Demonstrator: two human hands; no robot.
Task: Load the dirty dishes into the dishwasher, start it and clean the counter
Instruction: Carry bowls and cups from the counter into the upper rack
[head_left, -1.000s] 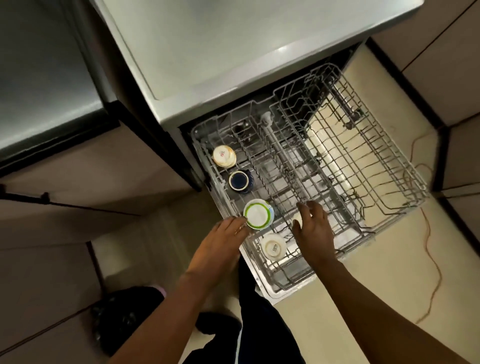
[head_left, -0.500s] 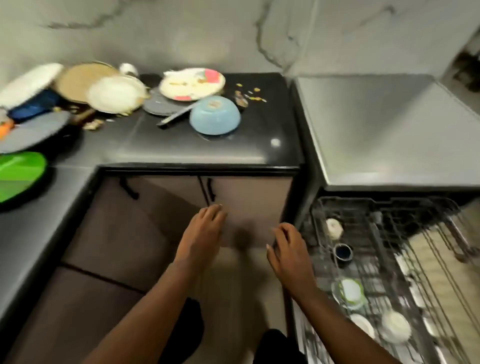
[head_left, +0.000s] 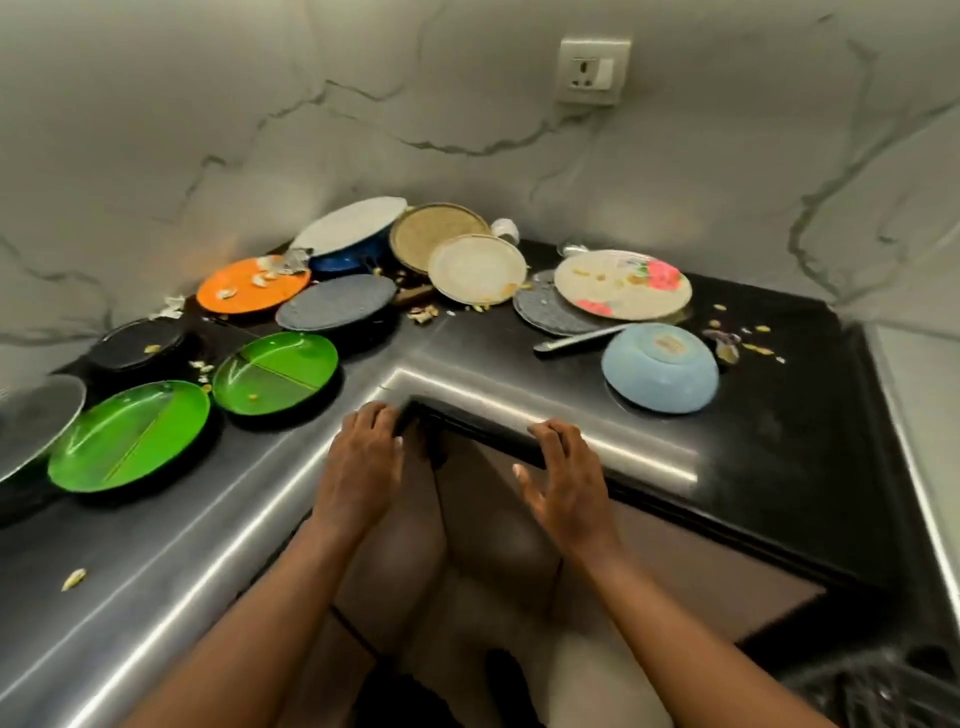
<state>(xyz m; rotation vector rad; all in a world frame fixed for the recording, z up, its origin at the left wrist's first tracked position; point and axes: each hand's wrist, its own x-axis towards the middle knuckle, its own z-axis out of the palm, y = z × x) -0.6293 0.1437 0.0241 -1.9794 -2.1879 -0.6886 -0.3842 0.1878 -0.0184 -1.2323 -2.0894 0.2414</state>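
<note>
Dirty dishes cover the black L-shaped counter (head_left: 769, 467). An upturned light blue bowl (head_left: 660, 370) sits at the right, with a knife (head_left: 582, 339) and a floral plate (head_left: 622, 285) behind it. Two green divided plates (head_left: 130, 435) (head_left: 275, 372) lie at the left, an orange plate (head_left: 253, 286) and grey plates (head_left: 335, 302) further back. My left hand (head_left: 363, 467) and right hand (head_left: 563, 480) hover empty, fingers relaxed, at the counter's inner corner edge. A sliver of the dishwasher rack (head_left: 878, 691) shows at the bottom right.
Food scraps (head_left: 748, 345) are scattered on the counter near the bowl and between the plates. A cream plate (head_left: 477, 269), a tan plate (head_left: 439, 234) and a blue-and-white dish (head_left: 353, 231) crowd the back corner. A wall socket (head_left: 592, 70) sits above. Cabinet doors (head_left: 498, 519) lie below the counter.
My view swung up from the dishwasher rack to the counter. Both hands left the rack and rose to the counter's inner corner edge, holding nothing.
</note>
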